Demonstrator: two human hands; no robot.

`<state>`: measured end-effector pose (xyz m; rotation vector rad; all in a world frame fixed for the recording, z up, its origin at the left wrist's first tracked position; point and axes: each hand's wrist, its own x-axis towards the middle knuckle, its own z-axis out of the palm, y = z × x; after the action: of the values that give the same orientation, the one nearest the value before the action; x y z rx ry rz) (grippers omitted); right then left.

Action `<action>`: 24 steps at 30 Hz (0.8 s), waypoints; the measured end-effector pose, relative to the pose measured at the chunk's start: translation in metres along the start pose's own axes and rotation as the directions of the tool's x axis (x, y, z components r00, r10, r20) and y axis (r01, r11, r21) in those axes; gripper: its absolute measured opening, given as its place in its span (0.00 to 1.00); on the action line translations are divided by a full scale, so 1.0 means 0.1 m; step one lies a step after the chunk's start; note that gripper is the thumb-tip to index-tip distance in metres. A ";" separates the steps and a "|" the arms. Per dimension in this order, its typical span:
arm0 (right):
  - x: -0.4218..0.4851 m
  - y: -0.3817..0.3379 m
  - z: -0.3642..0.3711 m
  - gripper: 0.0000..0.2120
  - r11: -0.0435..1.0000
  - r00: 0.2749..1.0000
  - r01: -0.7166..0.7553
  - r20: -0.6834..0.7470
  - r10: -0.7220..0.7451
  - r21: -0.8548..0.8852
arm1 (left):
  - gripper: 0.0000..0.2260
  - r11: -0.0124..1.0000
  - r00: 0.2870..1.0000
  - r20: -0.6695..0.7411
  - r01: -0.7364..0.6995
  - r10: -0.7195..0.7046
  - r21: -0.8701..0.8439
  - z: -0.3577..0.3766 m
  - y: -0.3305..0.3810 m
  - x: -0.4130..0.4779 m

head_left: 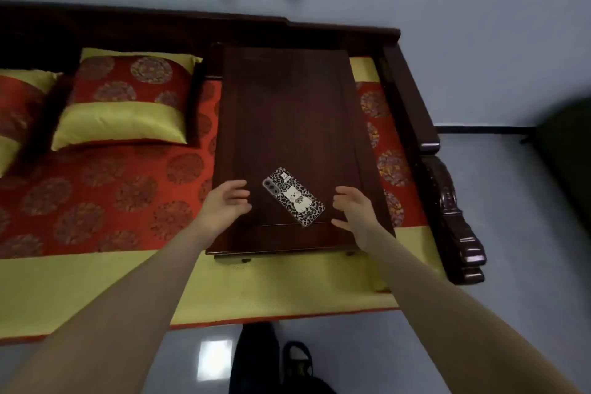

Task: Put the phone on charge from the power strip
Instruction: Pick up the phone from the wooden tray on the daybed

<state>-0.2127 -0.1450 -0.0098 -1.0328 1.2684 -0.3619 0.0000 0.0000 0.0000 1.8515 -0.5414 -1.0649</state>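
Note:
A phone (293,197) in a leopard-print case with a white cat figure lies face down and slanted on the near part of a dark wooden low table (287,112). My left hand (225,203) hovers just left of the phone, fingers apart and curled, holding nothing. My right hand (353,209) is just right of the phone, fingers spread, also holding nothing. Neither hand touches the phone. No power strip, charger or cable is in view.
The table stands on a wooden couch with a red and yellow patterned cushion (96,201). Two matching pillows (128,99) lie at the left. A carved dark armrest (447,201) runs along the right. Grey floor and my shoe (297,358) are below.

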 end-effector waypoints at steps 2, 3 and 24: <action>0.17 0.01 0.03 0.14 1.000 0.998 -0.022 -0.056 0.023 0.014 | 0.23 1.000 0.999 0.032 0.020 -0.020 -0.001 -0.02 0.01 0.26; 0.25 0.03 0.04 0.13 0.999 0.997 -0.038 -0.071 0.039 0.017 | 0.22 0.999 0.998 0.049 0.032 -0.032 -0.007 -0.02 0.01 0.39; 0.98 0.21 0.23 0.04 0.948 0.921 -0.297 -0.228 0.317 0.116 | 0.22 0.880 0.856 0.204 0.461 -0.475 0.115 0.27 -0.05 1.51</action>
<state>-0.1673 -0.1951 -0.0872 -0.7198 1.6003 -0.2992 0.0576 -0.1192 -0.0784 1.9809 -0.2509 -1.6157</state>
